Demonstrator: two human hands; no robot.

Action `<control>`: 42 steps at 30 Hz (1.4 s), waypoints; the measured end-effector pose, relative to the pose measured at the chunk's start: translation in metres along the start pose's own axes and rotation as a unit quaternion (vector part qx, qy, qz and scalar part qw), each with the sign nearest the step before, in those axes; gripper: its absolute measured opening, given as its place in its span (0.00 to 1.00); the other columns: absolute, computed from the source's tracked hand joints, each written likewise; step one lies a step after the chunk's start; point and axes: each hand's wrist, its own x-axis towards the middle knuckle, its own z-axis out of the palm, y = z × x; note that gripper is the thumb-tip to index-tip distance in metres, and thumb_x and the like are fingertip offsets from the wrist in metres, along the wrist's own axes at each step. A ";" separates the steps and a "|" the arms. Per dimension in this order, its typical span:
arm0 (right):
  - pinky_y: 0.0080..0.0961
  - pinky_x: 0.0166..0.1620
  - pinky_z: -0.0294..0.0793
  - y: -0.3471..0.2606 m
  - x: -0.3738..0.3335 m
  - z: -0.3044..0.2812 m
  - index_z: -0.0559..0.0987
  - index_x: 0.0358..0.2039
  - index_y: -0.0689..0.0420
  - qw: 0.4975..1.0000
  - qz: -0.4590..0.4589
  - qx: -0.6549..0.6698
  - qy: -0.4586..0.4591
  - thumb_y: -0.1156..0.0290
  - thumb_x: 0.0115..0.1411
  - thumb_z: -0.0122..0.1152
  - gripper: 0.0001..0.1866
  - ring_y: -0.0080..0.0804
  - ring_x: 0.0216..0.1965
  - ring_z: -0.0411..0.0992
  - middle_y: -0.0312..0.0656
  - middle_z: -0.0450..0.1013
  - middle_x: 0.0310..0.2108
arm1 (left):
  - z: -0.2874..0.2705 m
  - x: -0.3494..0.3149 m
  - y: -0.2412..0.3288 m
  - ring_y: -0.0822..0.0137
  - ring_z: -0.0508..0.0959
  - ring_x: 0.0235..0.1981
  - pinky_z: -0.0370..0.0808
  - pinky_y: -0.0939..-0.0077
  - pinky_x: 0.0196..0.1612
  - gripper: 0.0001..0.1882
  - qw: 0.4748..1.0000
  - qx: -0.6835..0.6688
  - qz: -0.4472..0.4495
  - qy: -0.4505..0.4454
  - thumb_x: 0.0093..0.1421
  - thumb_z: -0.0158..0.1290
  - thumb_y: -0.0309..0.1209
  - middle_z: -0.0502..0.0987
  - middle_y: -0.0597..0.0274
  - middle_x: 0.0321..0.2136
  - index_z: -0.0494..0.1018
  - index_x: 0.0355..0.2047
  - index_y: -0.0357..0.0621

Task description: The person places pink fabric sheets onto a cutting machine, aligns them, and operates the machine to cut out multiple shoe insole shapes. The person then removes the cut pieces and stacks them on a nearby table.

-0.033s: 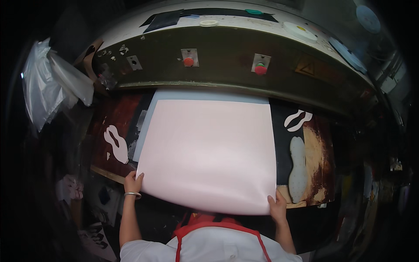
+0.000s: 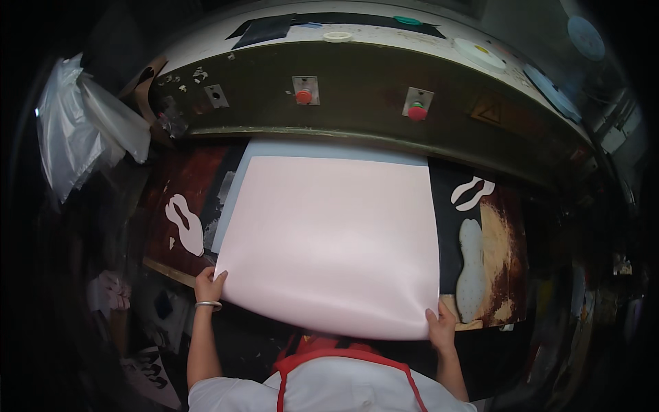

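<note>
A large pale pink sheet [image 2: 329, 233] lies over a light blue board [image 2: 343, 150] that shows along its far and left edges. My left hand [image 2: 209, 285], with a silver bangle on the wrist, pinches the sheet's near left corner. The near right corner is gripped by my right hand [image 2: 441, 323], thumb on top. Between my hands the near edge sags and curves toward my body. Right of the sheet lies a grey sole-shaped piece [image 2: 471, 271].
Thin pale cut-outs lie at left [image 2: 184, 225] and far right [image 2: 472, 193] on the brown worktop [image 2: 171, 175]. Behind stands a dark green machine beam [image 2: 357, 93] with a red push button [image 2: 417, 110] and another red button [image 2: 304, 96]. Clear plastic bags [image 2: 79, 130] hang at left.
</note>
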 end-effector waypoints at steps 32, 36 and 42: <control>0.43 0.34 0.72 -0.011 0.084 0.075 0.73 0.45 0.59 0.909 0.024 -0.348 0.228 0.65 0.58 0.59 0.16 0.51 0.29 0.75 0.51 0.74 0.25 | 0.052 0.134 0.021 0.42 0.77 0.36 0.73 0.56 0.39 0.20 0.973 0.119 0.147 0.132 0.59 0.54 0.42 0.78 0.40 0.34 0.74 0.39 0.34; 0.39 0.47 0.68 0.004 0.052 0.015 0.73 0.50 0.58 0.792 -0.092 -0.508 0.325 0.67 0.53 0.64 0.24 0.51 0.43 0.67 0.50 0.69 0.39 | 0.059 0.141 -0.003 0.56 0.78 0.36 0.73 0.67 0.42 0.18 0.988 -0.018 0.115 0.103 0.62 0.52 0.39 0.79 0.45 0.35 0.74 0.42 0.33; 0.50 0.61 0.55 0.026 0.037 -0.075 0.64 0.61 0.51 0.821 -0.005 -0.526 0.221 0.57 0.42 0.70 0.45 0.62 0.62 0.50 0.62 0.53 0.60 | 0.066 0.144 -0.012 0.60 0.78 0.38 0.73 0.70 0.44 0.19 0.976 -0.004 0.113 0.187 0.63 0.52 0.39 0.79 0.48 0.37 0.74 0.42 0.33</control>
